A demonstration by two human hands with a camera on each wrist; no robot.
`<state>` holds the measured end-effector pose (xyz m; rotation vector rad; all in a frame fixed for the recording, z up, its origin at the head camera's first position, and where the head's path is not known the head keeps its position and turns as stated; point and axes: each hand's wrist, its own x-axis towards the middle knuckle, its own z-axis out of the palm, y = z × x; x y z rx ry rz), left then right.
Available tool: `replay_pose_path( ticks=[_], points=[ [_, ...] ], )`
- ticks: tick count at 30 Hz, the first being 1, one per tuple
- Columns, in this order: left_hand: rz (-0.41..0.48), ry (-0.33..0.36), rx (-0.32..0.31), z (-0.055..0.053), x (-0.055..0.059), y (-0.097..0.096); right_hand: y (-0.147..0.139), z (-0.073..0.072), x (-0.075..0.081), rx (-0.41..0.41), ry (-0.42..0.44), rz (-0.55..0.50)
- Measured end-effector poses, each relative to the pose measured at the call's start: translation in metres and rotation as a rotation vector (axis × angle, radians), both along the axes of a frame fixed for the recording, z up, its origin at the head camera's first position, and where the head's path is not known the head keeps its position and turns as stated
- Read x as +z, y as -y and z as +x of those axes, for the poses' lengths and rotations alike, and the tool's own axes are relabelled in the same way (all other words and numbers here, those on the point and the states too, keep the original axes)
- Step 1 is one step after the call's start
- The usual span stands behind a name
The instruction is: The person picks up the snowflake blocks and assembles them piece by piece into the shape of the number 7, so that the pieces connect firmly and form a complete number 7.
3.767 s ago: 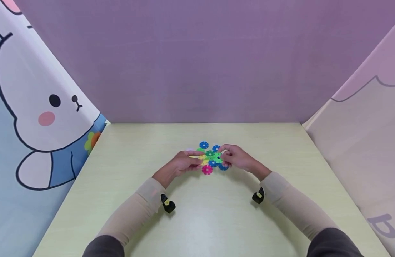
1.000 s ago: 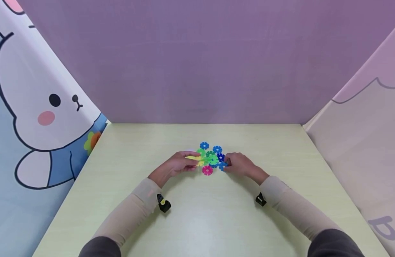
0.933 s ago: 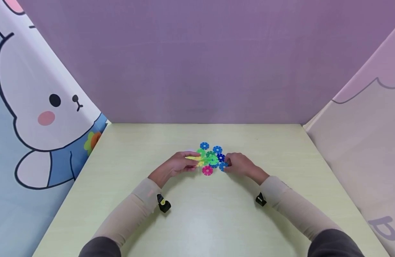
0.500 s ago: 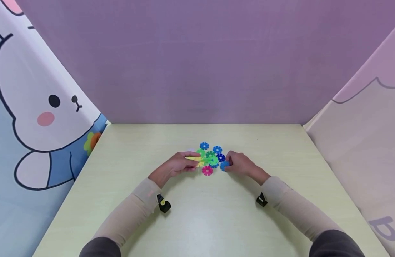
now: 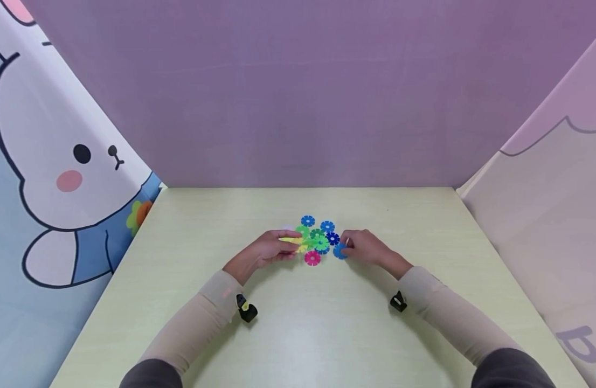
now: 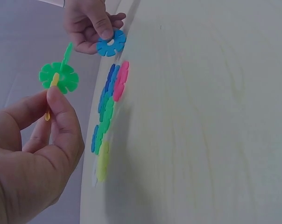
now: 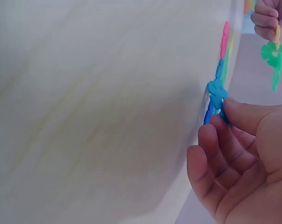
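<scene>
My left hand (image 5: 268, 249) pinches a yellow snowflake disc (image 6: 54, 81) between thumb and fingers. Slotted into that yellow disc is a green disc (image 6: 46, 73), with a second green disc (image 6: 66, 57) standing edge-on from it; the joined pieces hang above the table. Opposite, my right hand (image 5: 368, 248) pinches a light blue snowflake disc (image 5: 339, 252), seen face-on in the left wrist view. Under and between the hands lie several loose discs, among them a pink disc (image 5: 312, 258), a dark blue disc (image 5: 332, 238) and a blue disc (image 5: 307, 221).
The pale table (image 5: 303, 323) spreads toward the person and to both sides. A purple backdrop (image 5: 307, 108) rises behind its far edge, with printed cloth at left and right. A small black wrist device (image 5: 247, 310) hangs at the left cuff.
My right hand has left the green disc on the left hand's piece, taken the light blue disc from the pile's right side, and drawn it slightly right. Lately the left hand stays nearly still.
</scene>
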<state>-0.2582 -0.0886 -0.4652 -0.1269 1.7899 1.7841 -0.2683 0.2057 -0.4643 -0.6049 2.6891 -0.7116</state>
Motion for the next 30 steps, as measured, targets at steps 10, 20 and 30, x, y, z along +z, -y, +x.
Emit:
replay_pose_path(
  ticks=[10,20,30],
  points=[
    [0.005,-0.005,-0.024,0.002,0.0,0.004,-0.001,0.004,0.002,-0.023,-0.042,-0.063],
    [0.008,-0.02,-0.04,0.005,-0.002,0.009,0.001,0.011,0.004,-0.029,-0.057,-0.119],
    [0.021,-0.018,-0.047,0.009,0.0,0.012,0.006,0.017,0.003,0.005,-0.119,-0.173]
  ],
)
